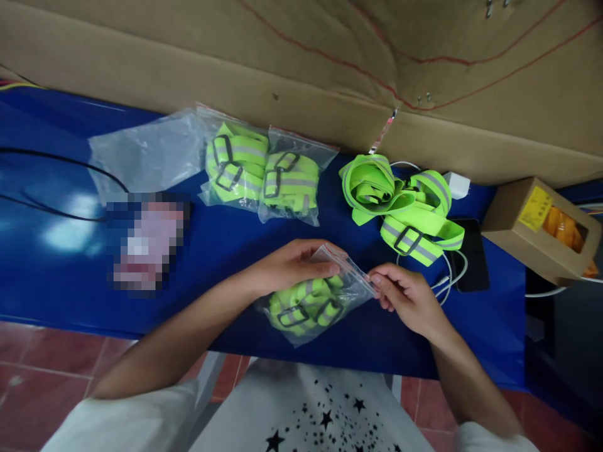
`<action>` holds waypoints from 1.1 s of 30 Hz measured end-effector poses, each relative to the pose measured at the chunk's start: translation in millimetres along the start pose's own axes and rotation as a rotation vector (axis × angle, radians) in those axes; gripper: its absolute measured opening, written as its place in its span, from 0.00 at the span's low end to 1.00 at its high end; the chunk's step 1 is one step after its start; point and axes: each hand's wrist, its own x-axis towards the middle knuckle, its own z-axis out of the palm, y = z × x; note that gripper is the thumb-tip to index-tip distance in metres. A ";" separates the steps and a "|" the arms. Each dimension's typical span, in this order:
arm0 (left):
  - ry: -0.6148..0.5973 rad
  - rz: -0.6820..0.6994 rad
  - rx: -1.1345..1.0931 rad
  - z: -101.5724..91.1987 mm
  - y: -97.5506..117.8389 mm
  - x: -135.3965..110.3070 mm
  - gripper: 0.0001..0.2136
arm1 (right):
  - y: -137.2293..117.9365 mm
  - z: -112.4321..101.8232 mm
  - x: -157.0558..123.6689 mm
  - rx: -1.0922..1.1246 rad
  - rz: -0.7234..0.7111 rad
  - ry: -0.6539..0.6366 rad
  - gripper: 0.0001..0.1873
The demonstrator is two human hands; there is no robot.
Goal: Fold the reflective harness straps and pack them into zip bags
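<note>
A clear zip bag [351, 285] lies close to the table's front edge, with a rolled neon-yellow reflective strap [304, 307] and its black buckles inside. My left hand [301, 260] grips the bag's top from the left, thumb on the near side and fingers partly hidden behind the plastic. At the right end of the zip edge, my right hand [400, 295] pinches the corner between thumb and fingers. Behind them rest two more filled bags, a left one [235, 160] and a right one [289, 179]. Loose reflective straps [400, 201] with a black buckle lie beyond my right hand.
Empty clear bags [146, 154] lie at the back left, near black cables and a blurred-out item [151, 245]. To the right are a dark phone [472, 257], a white charger [456, 184] with cable, and a cardboard box [513, 213]. A brown panel [188, 63] borders the blue table.
</note>
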 end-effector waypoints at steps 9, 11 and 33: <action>-0.200 0.051 0.136 8.9 -12.7 0.4 0.15 | 3.0 3.0 4.9 -0.074 -0.175 -0.030 0.16; -0.260 0.044 0.193 16.4 -16.0 0.0 0.15 | 0.5 8.8 4.8 -0.124 -0.273 -0.044 0.19; 0.157 0.143 0.050 11.7 -6.0 -0.4 0.17 | 1.3 12.8 2.3 0.118 0.067 -0.007 0.14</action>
